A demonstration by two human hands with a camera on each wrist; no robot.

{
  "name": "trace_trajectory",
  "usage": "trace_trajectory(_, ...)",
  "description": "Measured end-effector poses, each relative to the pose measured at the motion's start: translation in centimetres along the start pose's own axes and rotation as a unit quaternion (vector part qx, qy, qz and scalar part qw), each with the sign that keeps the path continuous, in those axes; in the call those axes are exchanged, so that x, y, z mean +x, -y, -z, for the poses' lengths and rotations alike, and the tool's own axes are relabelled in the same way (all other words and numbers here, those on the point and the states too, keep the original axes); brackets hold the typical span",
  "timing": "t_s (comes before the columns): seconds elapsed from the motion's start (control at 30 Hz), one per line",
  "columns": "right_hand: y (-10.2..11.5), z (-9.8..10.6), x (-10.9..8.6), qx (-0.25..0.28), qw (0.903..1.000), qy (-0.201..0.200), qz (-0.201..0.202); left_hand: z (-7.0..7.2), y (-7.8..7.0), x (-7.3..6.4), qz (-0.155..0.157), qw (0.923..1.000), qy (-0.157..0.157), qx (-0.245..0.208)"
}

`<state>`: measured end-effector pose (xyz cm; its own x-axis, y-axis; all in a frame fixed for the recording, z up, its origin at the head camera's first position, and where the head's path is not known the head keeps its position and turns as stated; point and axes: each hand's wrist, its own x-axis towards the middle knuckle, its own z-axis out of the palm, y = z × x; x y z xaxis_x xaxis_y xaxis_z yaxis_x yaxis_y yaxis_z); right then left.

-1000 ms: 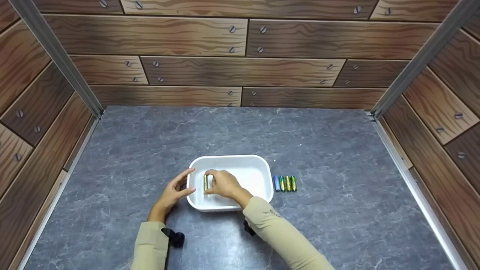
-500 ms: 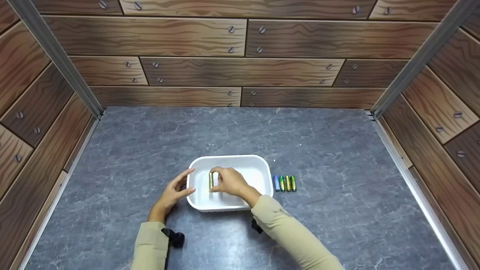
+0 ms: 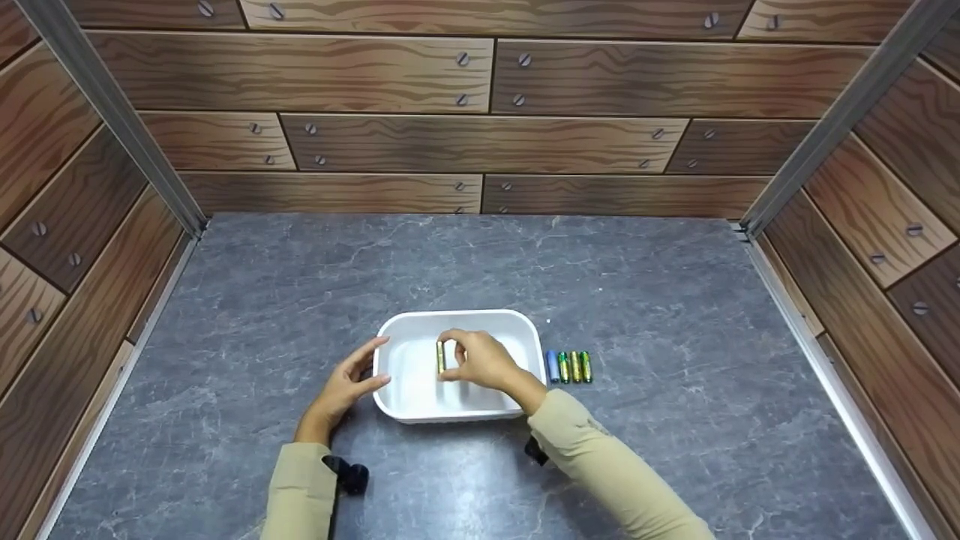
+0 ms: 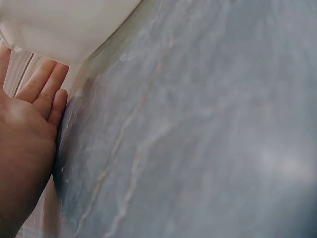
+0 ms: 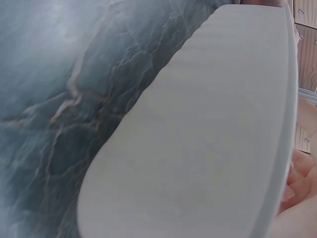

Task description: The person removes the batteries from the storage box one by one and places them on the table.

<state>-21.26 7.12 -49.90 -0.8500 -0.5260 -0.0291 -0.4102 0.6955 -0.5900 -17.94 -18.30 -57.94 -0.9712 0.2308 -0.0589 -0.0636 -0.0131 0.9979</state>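
Note:
A white rectangular tub [image 3: 401, 409] stands in the middle of the tabletop. Over its interior, my right hand [image 3: 484, 360] pinches a gold-coloured battery [image 3: 441, 360] by its two ends, between thumb and finger. My left hand [image 3: 351, 379] rests against the tub's left end, thumb and forefinger spread, their tips at the rim. In the left wrist view the other fingers [image 4: 47, 84] reach out fairly straight below the tub wall [image 4: 69, 27]. The right wrist view shows the tub's outer side [image 5: 188, 124], with part of the right hand [image 5: 299, 183] behind the rim.
Just right of the tub, several batteries lie side by side in a row: a blue battery [image 3: 553, 367] at the left, then green and gold ones [image 3: 576, 367]. Wood-patterned panels [image 3: 480, 142] wall in the grey marbled tabletop [image 3: 675, 300] at the back and sides.
My right hand has moved to the right inside the tub's outline, carrying the pinched battery from near the left end toward the middle. The left hand and the row of batteries stay put.

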Motion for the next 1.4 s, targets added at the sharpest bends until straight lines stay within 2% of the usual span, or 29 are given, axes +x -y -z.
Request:
trace_trajectory(0.23,-0.7,0.7,-1.0,-0.006,1.0000,-0.001,0.002,0.1,0.1,0.1,-0.008,1.0000,-0.001,0.002)
trace_trajectory(0.6,-1.9,2.2,-2.8,-0.012,0.9999,-0.008,0.005,0.1,-0.1,-0.1,0.014,0.9998,-0.010,0.004)
trace_trajectory(0.9,-3.2,4.0,-4.0,0.045,0.9986,-0.025,0.010,0.2,0.0,-0.1,0.015,0.9998,0.001,0.015)
trace_trajectory(1.2,-4.3,5.3,-5.3,0.048,0.9982,-0.027,-0.025,0.0,0.0,-0.1,0.007,0.9997,-0.005,0.023)
trace_trajectory(1.4,-5.6,5.7,-6.2,0.078,0.9959,-0.043,-0.018,0.1,0.0,-0.1,0.006,0.9999,-0.007,0.013)
